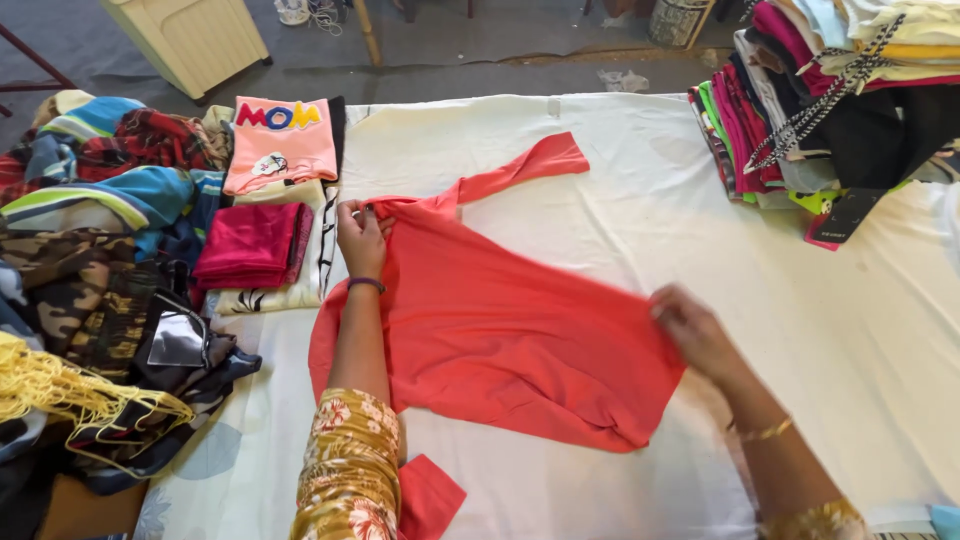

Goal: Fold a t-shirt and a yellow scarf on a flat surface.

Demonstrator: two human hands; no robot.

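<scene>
A coral-red long-sleeved garment (500,320) lies spread on a white sheet-covered table (620,180). My left hand (360,238) pinches the garment at its upper left, near the shoulder. My right hand (695,330) grips the garment's right edge, slightly blurred. One sleeve (530,165) stretches toward the far side of the table. Another part of the red fabric (430,495) hangs near the table's front edge under my left forearm.
Folded clothes are stacked at the left: a pink printed top (280,145) and a magenta piece (250,245). A heap of mixed garments (90,260) fills the far left. A tall stack of folded clothes (800,110) stands at the back right.
</scene>
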